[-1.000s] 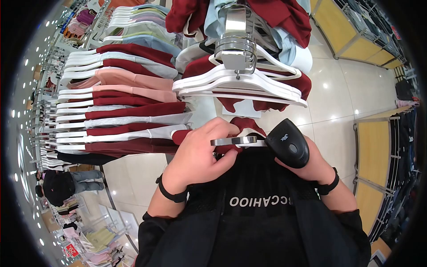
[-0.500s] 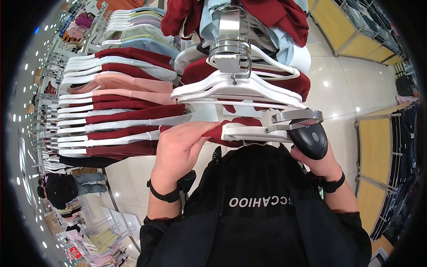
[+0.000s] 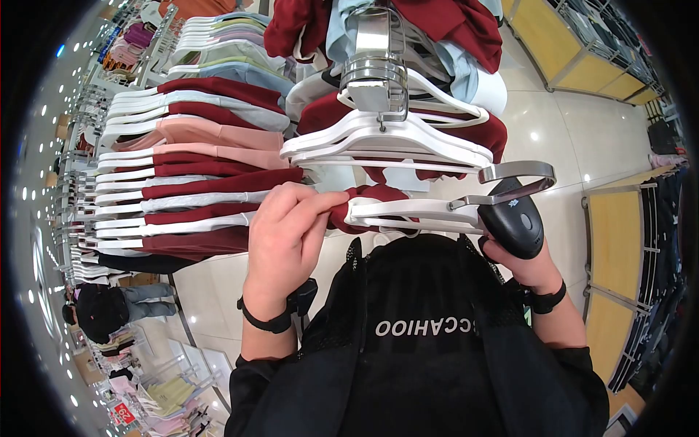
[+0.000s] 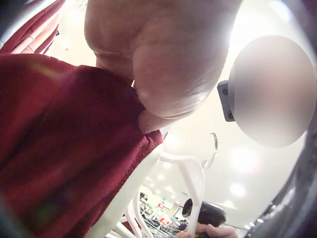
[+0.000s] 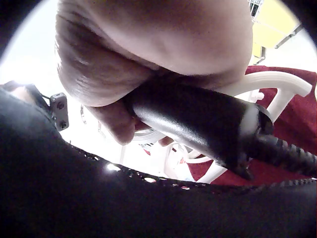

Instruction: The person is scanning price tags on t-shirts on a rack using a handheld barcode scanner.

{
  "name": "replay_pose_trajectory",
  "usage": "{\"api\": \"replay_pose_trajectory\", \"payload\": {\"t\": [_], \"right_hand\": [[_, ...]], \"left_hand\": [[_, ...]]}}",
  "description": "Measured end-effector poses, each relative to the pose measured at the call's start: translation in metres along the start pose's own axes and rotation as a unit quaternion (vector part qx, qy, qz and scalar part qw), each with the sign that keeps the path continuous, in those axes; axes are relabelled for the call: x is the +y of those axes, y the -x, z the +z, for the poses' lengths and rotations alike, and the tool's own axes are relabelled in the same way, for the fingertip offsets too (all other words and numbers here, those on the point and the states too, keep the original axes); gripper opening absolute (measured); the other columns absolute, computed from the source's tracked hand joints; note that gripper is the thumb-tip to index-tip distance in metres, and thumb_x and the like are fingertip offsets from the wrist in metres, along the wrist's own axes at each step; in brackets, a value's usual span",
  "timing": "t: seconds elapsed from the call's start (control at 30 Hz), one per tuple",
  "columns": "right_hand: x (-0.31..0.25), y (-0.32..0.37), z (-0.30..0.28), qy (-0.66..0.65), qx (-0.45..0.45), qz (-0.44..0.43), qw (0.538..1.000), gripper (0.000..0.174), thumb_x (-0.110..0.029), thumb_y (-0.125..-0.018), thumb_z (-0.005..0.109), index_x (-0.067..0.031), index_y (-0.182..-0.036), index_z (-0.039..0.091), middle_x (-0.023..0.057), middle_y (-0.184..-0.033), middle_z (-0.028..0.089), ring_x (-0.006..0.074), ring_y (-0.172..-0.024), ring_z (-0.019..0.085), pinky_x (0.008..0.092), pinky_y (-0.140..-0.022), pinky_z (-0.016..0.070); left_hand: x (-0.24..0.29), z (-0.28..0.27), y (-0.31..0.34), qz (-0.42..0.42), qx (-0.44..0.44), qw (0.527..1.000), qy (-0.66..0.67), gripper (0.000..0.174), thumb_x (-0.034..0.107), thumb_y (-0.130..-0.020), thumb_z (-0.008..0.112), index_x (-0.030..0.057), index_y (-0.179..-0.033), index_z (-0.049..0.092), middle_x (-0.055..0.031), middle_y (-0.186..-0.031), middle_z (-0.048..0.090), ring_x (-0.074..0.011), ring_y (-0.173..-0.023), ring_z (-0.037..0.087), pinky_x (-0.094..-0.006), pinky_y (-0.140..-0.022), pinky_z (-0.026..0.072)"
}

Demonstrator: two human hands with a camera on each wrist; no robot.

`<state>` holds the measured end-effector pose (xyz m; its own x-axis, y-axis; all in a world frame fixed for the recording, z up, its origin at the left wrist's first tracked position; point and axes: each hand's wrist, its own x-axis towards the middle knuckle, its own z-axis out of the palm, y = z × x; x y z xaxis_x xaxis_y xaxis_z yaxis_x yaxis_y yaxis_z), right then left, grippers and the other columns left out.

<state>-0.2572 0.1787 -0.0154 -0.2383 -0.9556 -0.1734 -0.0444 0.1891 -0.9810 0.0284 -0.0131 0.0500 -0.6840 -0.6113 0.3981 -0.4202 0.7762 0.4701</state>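
Note:
In the head view the left hand (image 3: 285, 244) pinches a dark red garment (image 3: 377, 195) with a cream edge, near one end of a white hanger (image 3: 415, 211). The left wrist view shows its thumb pressed on the red cloth (image 4: 64, 119). The right hand (image 3: 530, 264) grips a black handheld scanner (image 3: 514, 226), and the hanger's hook end is beside the scanner. The right wrist view shows fingers curled round the scanner's handle (image 5: 188, 116), a coiled cable running from its end. Whether these fingers also touch the hanger is hidden.
White hangers (image 3: 393, 138) hang from a metal arm just ahead. Rows of clothes on hangers (image 3: 196, 193) fill the left. Wooden shelf units (image 3: 611, 255) stand on the right. A person in black (image 3: 102, 309) is at the far lower left.
The left hand has gone from the hanger's metal hook to the garment, moving left. Scanner and hook have shifted right, and more of the white hanger shows between the hands.

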Motion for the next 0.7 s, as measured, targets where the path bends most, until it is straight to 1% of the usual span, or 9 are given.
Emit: {"api": "replay_pose_trajectory", "payload": {"t": [0.03, 0.1, 0.27, 0.33, 0.43, 0.47, 0.53, 0.67, 0.7], "right_hand": [[-0.001, 0.0, 0.002, -0.017, 0.008, -0.022, 1.0, 0.039, 0.007, -0.079, 0.069, -0.0042, -0.116, 0.061, 0.0005, -0.098, 0.06, 0.0137, -0.091, 0.058, 0.0304, -0.083, 0.0477], [-0.001, 0.001, 0.003, -0.04, 0.009, -0.021, 0.999, 0.039, 0.007, -0.079, 0.068, -0.0044, -0.115, 0.06, 0.0004, -0.097, 0.06, 0.014, -0.092, 0.058, 0.0305, -0.084, 0.0473], [0.007, 0.003, -0.001, -0.074, 0.005, 0.007, 0.997, 0.038, 0.007, -0.079, 0.068, -0.0053, -0.114, 0.059, 0.0002, -0.094, 0.058, 0.0141, -0.094, 0.057, 0.0312, -0.084, 0.047], [0.019, 0.001, -0.004, -0.104, 0.003, -0.012, 0.994, 0.043, 0.003, -0.08, 0.074, -0.0054, -0.12, 0.061, -0.0009, -0.099, 0.062, 0.0108, -0.091, 0.058, 0.0287, -0.082, 0.0492], [0.035, -0.004, -0.005, -0.129, -0.013, -0.041, 0.991, 0.039, 0.004, -0.081, 0.073, -0.0055, -0.118, 0.061, -0.0009, -0.097, 0.062, 0.0101, -0.09, 0.057, 0.0284, -0.08, 0.0491], [0.034, -0.005, -0.005, -0.13, -0.014, -0.041, 0.991, 0.039, 0.004, -0.081, 0.073, -0.0055, -0.118, 0.061, -0.0009, -0.097, 0.062, 0.0101, -0.09, 0.057, 0.0284, -0.08, 0.0491], [0.032, -0.006, -0.002, -0.141, -0.011, -0.001, 0.99, 0.024, -0.002, -0.081, 0.072, -0.0073, -0.101, 0.059, 0.0016, -0.099, 0.061, 0.0156, -0.094, 0.057, 0.0326, -0.086, 0.047], [0.032, -0.007, 0.002, -0.138, 0.003, 0.006, 0.99, 0.025, 0.001, -0.08, 0.071, -0.0071, -0.1, 0.06, 0.0013, -0.098, 0.061, 0.0142, -0.094, 0.057, 0.0308, -0.084, 0.0468], [0.034, -0.007, 0.002, -0.112, -0.01, 0.001, 0.994, 0.032, 0.001, -0.081, 0.073, -0.0062, -0.11, 0.06, 0.0008, -0.1, 0.063, 0.0132, -0.095, 0.058, 0.0303, -0.086, 0.0478]], "left_hand": [[0.001, -0.002, -0.001, 0.0, 0.0, 1.0, 0.0, 0.03, -0.006, -0.072, 0.069, 0.0094, -0.098, 0.073, -0.0054, -0.084, 0.06, -0.0246, -0.075, 0.058, -0.0358, -0.067, 0.0485], [0.001, -0.006, -0.003, 0.031, 0.018, 0.999, -0.035, 0.025, -0.004, -0.073, 0.07, 0.0075, -0.096, 0.071, -0.0056, -0.088, 0.061, -0.0258, -0.079, 0.06, -0.0365, -0.07, 0.0498], [-0.001, -0.008, 0.001, 0.007, 0.046, 0.999, -0.013, 0.021, -0.001, -0.073, 0.073, 0.0059, -0.092, 0.07, -0.0073, -0.093, 0.068, -0.0277, -0.085, 0.065, -0.0365, -0.075, 0.052], [-0.001, -0.008, 0.002, -0.003, 0.051, 0.999, -0.002, 0.02, -0.001, -0.072, 0.074, 0.0056, -0.091, 0.07, -0.008, -0.094, 0.07, -0.0283, -0.086, 0.066, -0.0363, -0.076, 0.0526], [0.001, -0.009, 0.0, 0.006, 0.086, 0.996, 0.004, 0.019, -0.001, -0.071, 0.075, 0.0053, -0.088, 0.07, -0.0085, -0.09, 0.072, -0.0284, -0.082, 0.067, -0.0362, -0.074, 0.053], [0.004, -0.011, -0.004, 0.043, 0.097, 0.994, -0.013, 0.019, 0.0, -0.071, 0.075, 0.005, -0.088, 0.071, -0.0082, -0.089, 0.072, -0.0279, -0.081, 0.067, -0.0358, -0.073, 0.053], [0.011, -0.015, -0.009, 0.08, 0.107, 0.991, -0.03, 0.018, 0.0, -0.071, 0.076, 0.0048, -0.088, 0.072, -0.0079, -0.088, 0.072, -0.0274, -0.079, 0.067, -0.0354, -0.071, 0.0531], [0.022, -0.017, -0.013, 0.097, 0.123, 0.988, -0.01, 0.022, 0.001, -0.068, 0.079, 0.0046, -0.088, 0.073, -0.0075, -0.084, 0.07, -0.0242, -0.074, 0.065, -0.0321, -0.064, 0.0514], [0.023, -0.016, -0.015, 0.111, 0.133, 0.985, -0.002, 0.023, 0.001, -0.067, 0.08, 0.0045, -0.088, 0.073, -0.0079, -0.082, 0.069, -0.0231, -0.071, 0.064, -0.0308, -0.061, 0.0505]]}}
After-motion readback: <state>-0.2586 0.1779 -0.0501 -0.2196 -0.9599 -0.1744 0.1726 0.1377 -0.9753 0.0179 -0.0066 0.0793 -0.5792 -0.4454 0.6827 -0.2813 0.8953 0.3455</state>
